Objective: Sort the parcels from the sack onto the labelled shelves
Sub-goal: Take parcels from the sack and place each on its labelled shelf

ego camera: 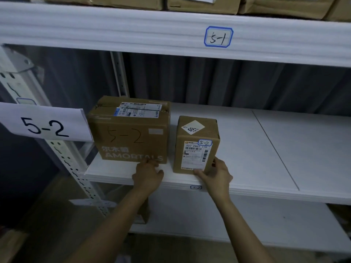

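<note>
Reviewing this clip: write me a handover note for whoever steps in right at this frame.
Left hand: fingertips touch the lower front of the large box; it grips nothing.
Right hand: holds the small box by its lower right corner.
Both boxes are marked 5-2 and stand side by side, apart, on the 5-2 shelf.
Done: both are on the matching shelf.
Left: let go and fetch the next parcel. The sack is not in view.
</note>
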